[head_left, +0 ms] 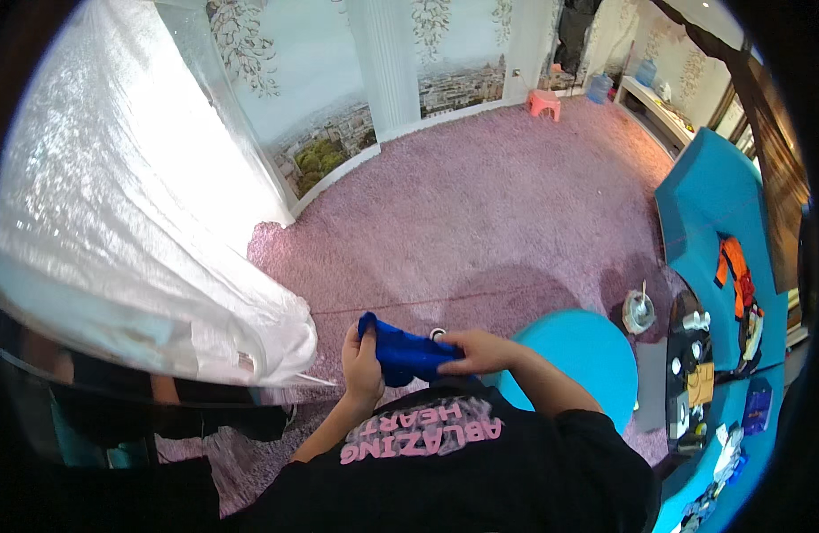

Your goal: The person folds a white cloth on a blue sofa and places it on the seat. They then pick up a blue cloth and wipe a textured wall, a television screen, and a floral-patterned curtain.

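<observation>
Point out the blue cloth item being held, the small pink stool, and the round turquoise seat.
Crumpled blue cloth item (407, 354), head view, its middle between the hands.
Small pink plastic stool (544, 103), head view, its top.
Round turquoise seat (591, 351), head view, its upper surface.

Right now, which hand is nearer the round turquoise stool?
Right. The right hand holds the blue cloth's end just left of the turquoise stool. The left hand grips the cloth's far end, farther from it.

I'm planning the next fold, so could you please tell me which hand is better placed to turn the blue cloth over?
Probably the right hand: it lies on top of the blue cloth, while the left hand grips its end.
</observation>
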The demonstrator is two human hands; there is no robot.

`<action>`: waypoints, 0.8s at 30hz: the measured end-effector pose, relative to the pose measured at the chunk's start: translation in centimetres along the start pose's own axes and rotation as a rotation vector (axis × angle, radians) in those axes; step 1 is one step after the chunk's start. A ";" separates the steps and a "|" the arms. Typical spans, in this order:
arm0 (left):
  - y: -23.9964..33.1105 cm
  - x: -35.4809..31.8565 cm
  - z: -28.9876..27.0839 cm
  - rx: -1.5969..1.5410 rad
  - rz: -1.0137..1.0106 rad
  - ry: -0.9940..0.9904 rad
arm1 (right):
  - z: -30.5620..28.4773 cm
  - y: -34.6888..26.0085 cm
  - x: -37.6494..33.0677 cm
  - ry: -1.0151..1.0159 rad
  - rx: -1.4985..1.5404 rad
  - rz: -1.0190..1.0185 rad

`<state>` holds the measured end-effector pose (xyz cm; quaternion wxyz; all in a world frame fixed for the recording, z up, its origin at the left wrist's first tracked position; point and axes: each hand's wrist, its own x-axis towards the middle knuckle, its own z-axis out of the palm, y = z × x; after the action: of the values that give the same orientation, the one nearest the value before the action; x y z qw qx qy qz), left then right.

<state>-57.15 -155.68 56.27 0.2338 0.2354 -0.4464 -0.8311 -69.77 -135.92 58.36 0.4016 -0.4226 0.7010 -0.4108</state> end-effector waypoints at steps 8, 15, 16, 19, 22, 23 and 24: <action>2.3 19.2 3.1 -0.183 -0.115 0.191 | -16.3 0.9 16.4 -0.213 -0.052 0.156; 3.9 32.0 7.7 -0.418 -0.587 0.045 | -26.3 8.2 29.0 -0.001 1.412 -0.297; 4.2 32.5 8.6 -0.405 -0.590 0.082 | -26.8 9.3 30.8 0.010 1.619 -0.350; 5.4 37.5 9.9 -0.445 -0.702 0.081 | -25.5 12.0 35.3 0.030 1.429 0.465; 3.8 44.3 6.7 -0.479 -0.701 0.055 | -24.3 11.9 38.3 -0.334 1.208 0.419; 4.4 46.4 6.2 -0.500 -0.704 0.066 | -24.9 11.6 39.7 -0.336 1.223 0.416; 5.2 48.8 5.8 -0.515 -0.700 0.066 | -26.1 10.6 41.8 -0.336 1.233 0.401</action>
<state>-97.75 -183.80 54.58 0.0031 0.3332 -0.1097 -0.9365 -109.72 -165.01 48.49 0.7418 -0.0356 0.3307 -0.5823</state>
